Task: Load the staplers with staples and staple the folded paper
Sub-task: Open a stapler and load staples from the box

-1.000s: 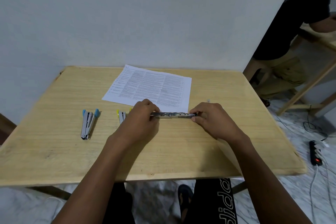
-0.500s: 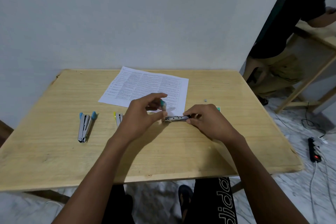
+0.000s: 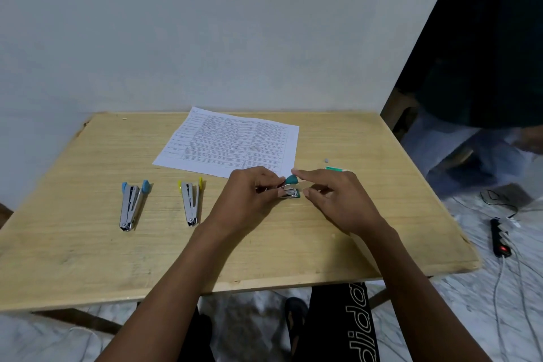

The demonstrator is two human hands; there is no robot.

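A small metal stapler with green tips [image 3: 289, 188] sits just above the table's middle, its jaws partly folded. My left hand [image 3: 246, 200] grips its left end. My right hand [image 3: 335, 200] is beside its right end, forefinger touching the upper green tip, fingers apart. A printed sheet of paper [image 3: 229, 144] lies flat behind the hands. Two more staplers lie on the left with their jaws spread: one with blue tips [image 3: 130, 204], one with yellow tips [image 3: 191, 201]. A green and white staple box [image 3: 335, 168] peeks out behind my right hand.
The wooden table [image 3: 88, 259] stands against a pale wall. A tiny grey bit [image 3: 326, 160] lies near the staple box. Another person stands at the far right. A power strip [image 3: 501, 237] with cables lies on the marble floor to the right.
The green-tipped stapler was stretched out flat between both hands; now it is folded shorter. My right hand has loosened its grip and its forefinger rests on the upper tip.
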